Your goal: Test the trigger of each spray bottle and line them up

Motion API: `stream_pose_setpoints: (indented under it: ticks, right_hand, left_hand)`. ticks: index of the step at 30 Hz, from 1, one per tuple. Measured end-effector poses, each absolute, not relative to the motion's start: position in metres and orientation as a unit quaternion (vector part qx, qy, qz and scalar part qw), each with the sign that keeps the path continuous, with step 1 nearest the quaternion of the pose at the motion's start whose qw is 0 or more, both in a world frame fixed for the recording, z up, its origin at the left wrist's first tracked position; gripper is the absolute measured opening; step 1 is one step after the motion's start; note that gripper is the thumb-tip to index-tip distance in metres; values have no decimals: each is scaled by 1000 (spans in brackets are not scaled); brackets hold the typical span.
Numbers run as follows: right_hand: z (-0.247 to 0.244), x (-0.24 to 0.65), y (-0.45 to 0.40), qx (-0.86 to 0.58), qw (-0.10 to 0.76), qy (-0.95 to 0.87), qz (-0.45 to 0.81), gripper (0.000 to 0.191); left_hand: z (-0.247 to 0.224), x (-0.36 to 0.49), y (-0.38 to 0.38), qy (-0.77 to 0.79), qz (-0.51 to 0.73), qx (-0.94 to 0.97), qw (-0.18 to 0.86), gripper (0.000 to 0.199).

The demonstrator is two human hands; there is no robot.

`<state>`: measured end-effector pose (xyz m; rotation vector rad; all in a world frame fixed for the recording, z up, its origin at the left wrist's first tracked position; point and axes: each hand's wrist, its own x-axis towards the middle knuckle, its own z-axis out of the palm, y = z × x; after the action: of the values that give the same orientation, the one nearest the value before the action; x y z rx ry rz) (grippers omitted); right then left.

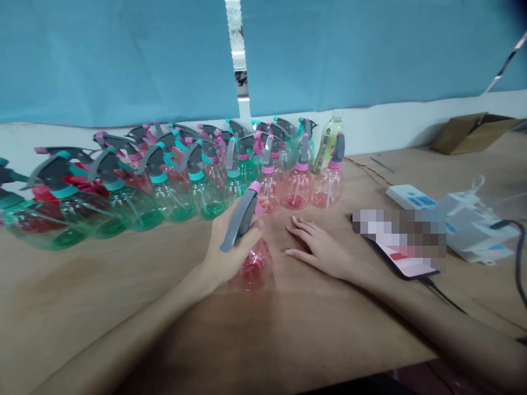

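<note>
My left hand (234,236) is wrapped round the neck of a pink spray bottle (254,269), just under its grey trigger head with a pink nozzle. The bottle is slightly tilted over the table in front of me. Flat on the tabletop to its right lies my right hand (315,247), fingers spread, holding nothing. Beyond both hands stand rows of spray bottles. Green ones with teal collars, such as this green spray bottle (175,204), line the left front. A pink spray bottle (297,189) stands among others at the right end of the rows.
A drink bottle (329,140) stands behind the right end of the rows. To my right are a phone (405,247) with a cable, a white power strip (405,193) and a clear plastic bag (469,219). An open cardboard box (469,133) sits at the back right by the wall.
</note>
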<state>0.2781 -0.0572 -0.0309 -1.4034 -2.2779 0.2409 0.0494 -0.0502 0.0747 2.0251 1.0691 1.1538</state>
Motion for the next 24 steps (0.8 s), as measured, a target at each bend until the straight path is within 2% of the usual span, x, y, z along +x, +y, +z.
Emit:
stream_pose_setpoints:
  ticks: [14,24]
  right_hand:
    - [-29,279,-57,-515,203,-829,85,70]
    - [-26,278,-59,-519,197,-827,85,71]
  left_hand:
    - [80,51,-52,398,416,757,308,27]
    - [80,51,-52,403,418,758,297,24]
